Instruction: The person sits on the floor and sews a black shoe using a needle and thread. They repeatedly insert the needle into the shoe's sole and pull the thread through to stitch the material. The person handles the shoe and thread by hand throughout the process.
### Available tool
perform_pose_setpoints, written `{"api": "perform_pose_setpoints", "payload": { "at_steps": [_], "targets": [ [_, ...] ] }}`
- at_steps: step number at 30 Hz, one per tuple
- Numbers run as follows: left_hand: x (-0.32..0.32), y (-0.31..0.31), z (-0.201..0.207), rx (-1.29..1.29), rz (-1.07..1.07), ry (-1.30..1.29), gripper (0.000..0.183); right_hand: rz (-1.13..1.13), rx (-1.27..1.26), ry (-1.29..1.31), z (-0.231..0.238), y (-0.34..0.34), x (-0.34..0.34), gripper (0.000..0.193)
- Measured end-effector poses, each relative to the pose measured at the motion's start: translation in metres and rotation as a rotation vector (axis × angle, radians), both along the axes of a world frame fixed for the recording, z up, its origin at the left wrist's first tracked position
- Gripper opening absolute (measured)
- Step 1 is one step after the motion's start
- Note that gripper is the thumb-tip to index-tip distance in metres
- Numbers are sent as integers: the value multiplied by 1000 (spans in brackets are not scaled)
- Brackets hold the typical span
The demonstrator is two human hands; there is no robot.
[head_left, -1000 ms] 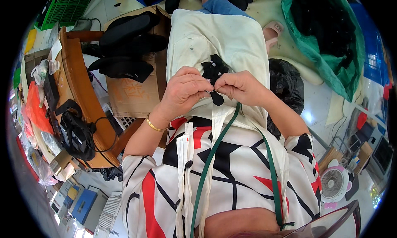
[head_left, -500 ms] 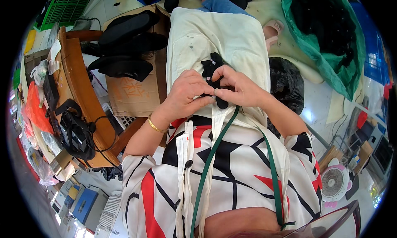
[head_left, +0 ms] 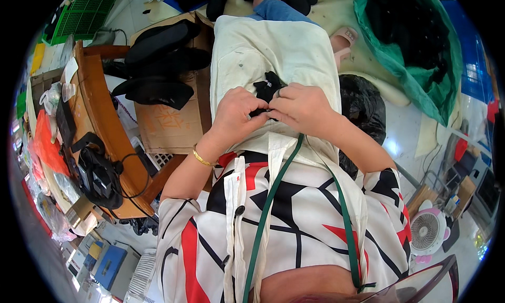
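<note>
A small black fabric piece [head_left: 268, 86] with lobed ends and a few tiny shiny bits lies over my lap, on the cream apron [head_left: 234, 48]. My left hand [head_left: 235, 112] is closed, its thumb and fingertips pinching the near part of the piece. Against it my right hand [head_left: 307, 111] is closed too, with its back turned up and its fingertips meeting those of the left. The fingers cover much of the black piece, so exactly what they pinch between them is hidden.
Left of my lap, black padded shapes [head_left: 164, 90] rest on a cardboard box [head_left: 171, 124], beside wooden furniture [head_left: 113, 145] with a black bag [head_left: 97, 171]. To the right are a black plastic bag [head_left: 363, 105], a green sack [head_left: 447, 87] of black items and a pink-white fan [head_left: 427, 230].
My right hand has rolled over so its back faces up, and its fingers now cover the near part of the black piece. The left hand still pinches close by.
</note>
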State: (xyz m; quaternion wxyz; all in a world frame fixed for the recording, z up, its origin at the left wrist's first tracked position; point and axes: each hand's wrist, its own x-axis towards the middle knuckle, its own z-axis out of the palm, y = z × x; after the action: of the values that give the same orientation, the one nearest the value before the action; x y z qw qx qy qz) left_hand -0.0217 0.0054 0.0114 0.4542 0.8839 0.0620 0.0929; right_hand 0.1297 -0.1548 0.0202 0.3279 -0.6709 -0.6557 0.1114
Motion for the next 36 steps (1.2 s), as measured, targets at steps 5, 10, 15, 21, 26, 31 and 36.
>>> {"api": "perform_pose_setpoints", "payload": {
  "at_steps": [5,10,15,21,26,31,36],
  "targets": [
    [0,-3,-6,54,-31,-110,14,149,258,-259,0,1,-11,15],
    [-1,-4,-6,123,43,-131,16,163,445,-219,16,0,-19,23],
    [5,-6,-4,247,105,-261,20,-42,61,768,17,-12,-27,3],
    [-6,2,-24,-42,261,-150,13,-121,270,1284,49,-43,-2,6],
    [-3,6,-19,-239,218,-94,10,-289,-44,653,10,-13,19,22],
    [-11,14,-12,-315,212,-64,11,-154,-121,482,-2,13,-7,14],
    [-50,76,-63,-582,1033,-343,24,-318,-150,647,-18,13,-8,8]
  ]
}}
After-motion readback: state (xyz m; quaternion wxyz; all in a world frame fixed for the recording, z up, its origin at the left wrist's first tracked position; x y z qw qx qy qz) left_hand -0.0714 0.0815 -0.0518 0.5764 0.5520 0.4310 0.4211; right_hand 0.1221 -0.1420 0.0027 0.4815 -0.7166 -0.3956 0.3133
